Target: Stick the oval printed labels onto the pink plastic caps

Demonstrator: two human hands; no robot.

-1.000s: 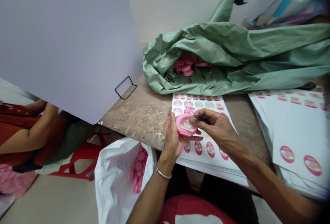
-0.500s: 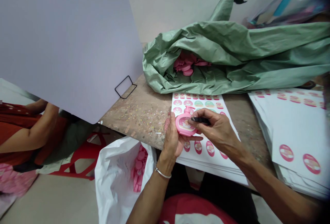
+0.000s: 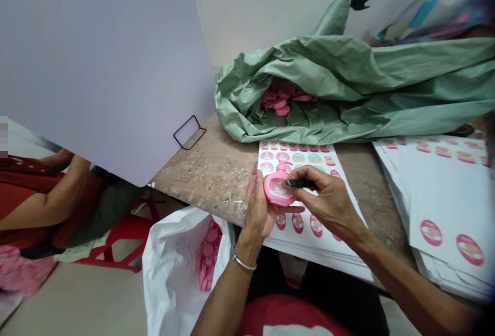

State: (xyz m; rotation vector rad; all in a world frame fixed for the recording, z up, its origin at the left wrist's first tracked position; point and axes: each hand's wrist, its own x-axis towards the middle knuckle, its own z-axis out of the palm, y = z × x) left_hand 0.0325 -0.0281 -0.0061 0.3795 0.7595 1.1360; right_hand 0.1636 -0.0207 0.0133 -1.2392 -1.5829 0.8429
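The left hand [image 3: 259, 208] cradles a smooth, rounded pink pump-topped bottle [image 3: 279, 200] above a flat white sheet of printed stickers [image 3: 290, 243], fingers bracing it, while the right hand [image 3: 327, 195] pinches a slim black tool [image 3: 301, 184] between its fingers at the bottle's label [image 3: 275, 186].

Soft, even indoor light, moderately dim, from a source out of view. Faint sheen on folds of the green sack [image 3: 359, 75]; dark shadow beneath the tabletop [image 3: 216, 165]. The center is fairly sharp; the clear plastic bag [image 3: 448, 5], upper right, looks blurred.
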